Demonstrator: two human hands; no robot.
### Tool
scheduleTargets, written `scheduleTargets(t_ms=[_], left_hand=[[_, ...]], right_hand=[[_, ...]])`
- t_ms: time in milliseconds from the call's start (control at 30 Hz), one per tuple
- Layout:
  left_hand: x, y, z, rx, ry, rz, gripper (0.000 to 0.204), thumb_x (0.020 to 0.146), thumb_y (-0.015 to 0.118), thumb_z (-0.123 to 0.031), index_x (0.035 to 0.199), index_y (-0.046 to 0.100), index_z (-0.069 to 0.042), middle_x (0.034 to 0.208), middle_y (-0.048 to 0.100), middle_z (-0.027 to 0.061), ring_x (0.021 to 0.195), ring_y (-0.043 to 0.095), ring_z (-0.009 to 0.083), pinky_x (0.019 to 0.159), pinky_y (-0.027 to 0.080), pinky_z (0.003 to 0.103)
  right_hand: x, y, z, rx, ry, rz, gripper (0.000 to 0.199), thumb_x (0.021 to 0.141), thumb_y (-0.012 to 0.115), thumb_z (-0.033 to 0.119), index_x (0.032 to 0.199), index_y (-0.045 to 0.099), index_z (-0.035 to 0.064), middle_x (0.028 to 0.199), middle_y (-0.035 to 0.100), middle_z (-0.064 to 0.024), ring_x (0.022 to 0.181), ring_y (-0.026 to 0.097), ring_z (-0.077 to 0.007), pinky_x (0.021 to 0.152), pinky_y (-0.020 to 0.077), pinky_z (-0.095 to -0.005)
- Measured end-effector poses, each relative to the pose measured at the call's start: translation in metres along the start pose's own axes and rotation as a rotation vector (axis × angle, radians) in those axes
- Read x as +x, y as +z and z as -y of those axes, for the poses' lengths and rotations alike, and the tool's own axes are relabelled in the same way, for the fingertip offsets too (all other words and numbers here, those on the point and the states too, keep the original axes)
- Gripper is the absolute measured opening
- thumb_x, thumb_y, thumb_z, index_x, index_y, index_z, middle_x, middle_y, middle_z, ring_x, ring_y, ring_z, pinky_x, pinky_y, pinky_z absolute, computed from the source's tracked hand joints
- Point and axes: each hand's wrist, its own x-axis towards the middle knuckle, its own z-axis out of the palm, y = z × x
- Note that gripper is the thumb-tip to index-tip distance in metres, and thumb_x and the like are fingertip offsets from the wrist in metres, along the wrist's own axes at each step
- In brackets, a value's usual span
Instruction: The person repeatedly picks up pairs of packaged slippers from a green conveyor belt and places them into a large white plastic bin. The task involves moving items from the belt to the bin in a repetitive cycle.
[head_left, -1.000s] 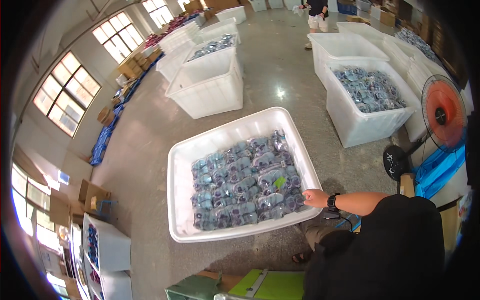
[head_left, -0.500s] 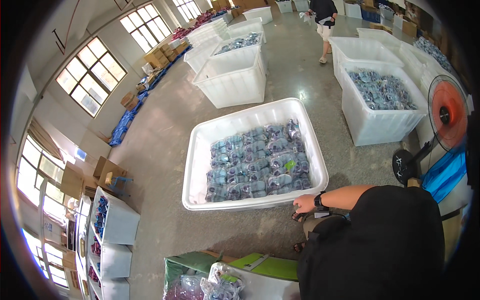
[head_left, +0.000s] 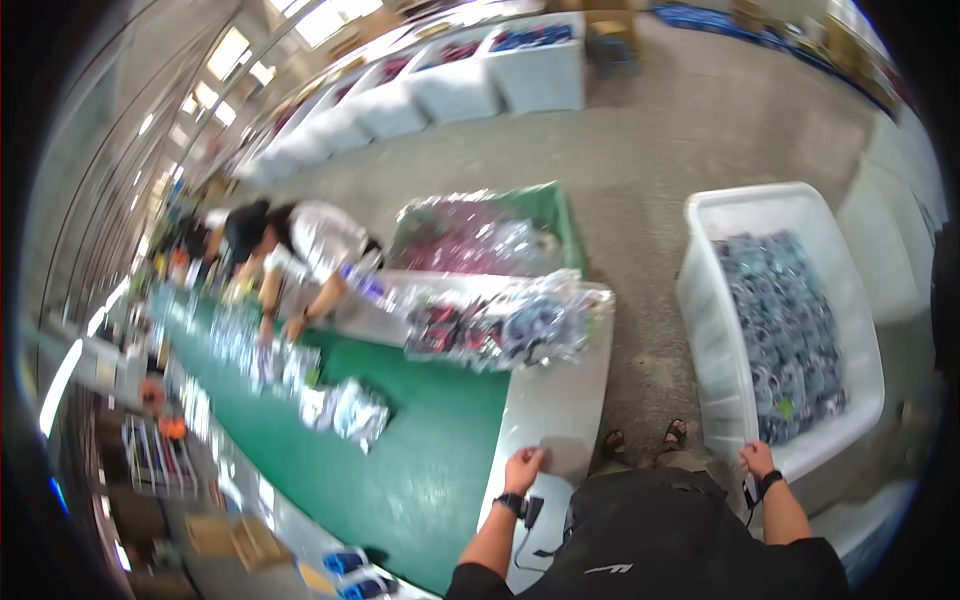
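My left hand [head_left: 523,468], wearing a wrist device, hangs with curled fingers over the white end panel [head_left: 545,410] of a green conveyor belt [head_left: 430,430]; nothing shows in it. At the near corner of a white plastic bin [head_left: 708,270], the fingers of my right hand [head_left: 757,458] are bent round the rim. Clear-bagged grey-blue shoes [head_left: 780,320] fill that bin in rows. A heap of clear-bagged shoes [head_left: 500,325], some red and black, lies across the far edge of the belt's end. More bagged pieces [head_left: 345,410] rest on the belt.
A co-worker in a white top [head_left: 325,240] bends over the belt at left. Beyond the belt stands a green crate [head_left: 568,225] of bagged goods. Several white bins [head_left: 540,80] line the back. Grey floor [head_left: 640,150] lies between. Cardboard [head_left: 235,540] sits at lower left.
My view has swung left from the bin to the conveyor, so the bin now appears at the right. My left hand and the co-worker have come into view. My right hand is still at the bin's rim.
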Motion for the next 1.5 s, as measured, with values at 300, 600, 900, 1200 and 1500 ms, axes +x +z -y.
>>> scheduleTargets(t_ms=[300, 600, 900, 1200, 1500], left_hand=[[0.040, -0.086, 0.018, 0.047, -0.019, -0.400, 0.042, 0.082, 0.071, -0.029, 0.110, 0.066, 0.002, 0.100, 0.070, 0.0195, 0.094, 0.067, 0.0305, 0.083, 0.053, 0.039], [0.084, -0.166, 0.034, 0.294, -0.088, -0.673, 0.047, 0.079, 0.072, -0.025, 0.116, 0.061, 0.002, 0.116, 0.059, 0.0245, 0.109, 0.057, 0.0392, 0.095, 0.046, 0.045], [0.101, -0.289, 0.074, 0.414, -0.255, -0.950, 0.070, 0.076, 0.074, -0.019, 0.135, 0.043, 0.002, 0.140, 0.041, 0.0276, 0.131, 0.037, 0.0434, 0.111, 0.033, 0.048], [0.099, -0.339, 0.097, 0.606, -0.288, -0.691, 0.082, 0.075, 0.076, -0.028, 0.145, 0.038, -0.008, 0.152, 0.031, 0.0215, 0.141, 0.025, 0.0424, 0.116, 0.027, 0.046], [0.032, -0.228, 0.082, 0.522, -0.148, -0.768, 0.094, 0.075, 0.076, -0.026, 0.150, 0.024, -0.002, 0.152, 0.026, 0.0254, 0.140, 0.024, 0.0465, 0.115, 0.027, 0.049]], right_hand=[[0.029, -0.047, -0.037, -0.112, 0.284, 0.154, 0.021, 0.087, 0.062, 0.015, 0.101, 0.059, 0.0006, 0.073, 0.061, -0.0073, 0.058, 0.065, -0.0194, 0.047, 0.0542, -0.0351], [0.015, -0.003, 0.072, -0.228, 0.144, 0.160, 0.037, 0.089, 0.060, 0.015, 0.121, 0.050, -0.0006, 0.083, 0.062, -0.0115, 0.063, 0.066, -0.0212, 0.051, 0.0550, -0.0336], [0.018, 0.024, 0.105, -0.304, 0.085, 0.184, 0.031, 0.085, 0.061, 0.008, 0.113, 0.054, -0.0040, 0.078, 0.064, -0.0119, 0.059, 0.065, -0.0187, 0.046, 0.0521, -0.0307], [0.018, 0.068, 0.149, -0.482, 0.033, 0.275, 0.033, 0.083, 0.063, 0.008, 0.112, 0.056, -0.0056, 0.077, 0.065, -0.0120, 0.061, 0.066, -0.0175, 0.048, 0.0525, -0.0292], [0.005, 0.118, 0.183, -0.602, -0.027, 0.367, 0.037, 0.085, 0.063, 0.011, 0.117, 0.053, -0.0042, 0.083, 0.065, -0.0107, 0.068, 0.066, -0.0180, 0.054, 0.0540, -0.0307]])
